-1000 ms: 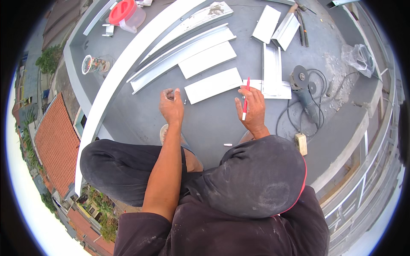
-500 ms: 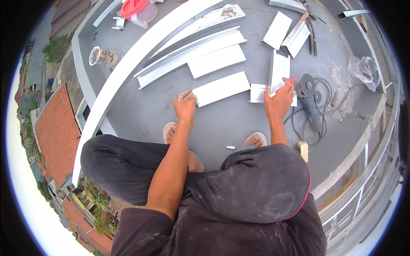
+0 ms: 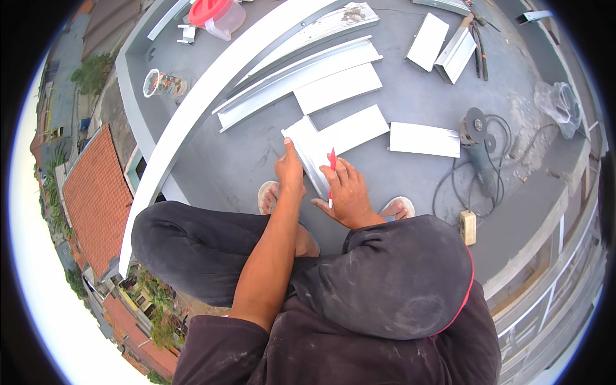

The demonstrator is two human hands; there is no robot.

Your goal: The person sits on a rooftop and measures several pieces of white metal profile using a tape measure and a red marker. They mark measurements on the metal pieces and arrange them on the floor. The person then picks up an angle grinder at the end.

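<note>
A short metal channel piece (image 3: 304,149) lies aslant over the left end of another short piece (image 3: 357,130). My left hand (image 3: 290,170) is closed on its left edge, the thumb up along the metal. A slim red-and-white marker (image 3: 332,179) stands between the thumb and fingers of my right hand (image 3: 350,191), its red pointed end upward. That hand is beside the right edge of the channel piece; whether its fingers touch the metal is hard to tell. Further right lies a third short piece (image 3: 424,140).
An angle grinder (image 3: 479,151) with a coiled cable lies at right, near a cream socket block (image 3: 468,228). Beyond are longer channels (image 3: 295,80), more cut pieces (image 3: 428,42), a red-lidded tub (image 3: 218,16) and a long curved white strip (image 3: 181,125). A low ledge (image 3: 523,237) borders the right.
My right hand has moved left with the marker. The short channel piece has come from the right to lie between both hands, and my left hand now grips it.
</note>
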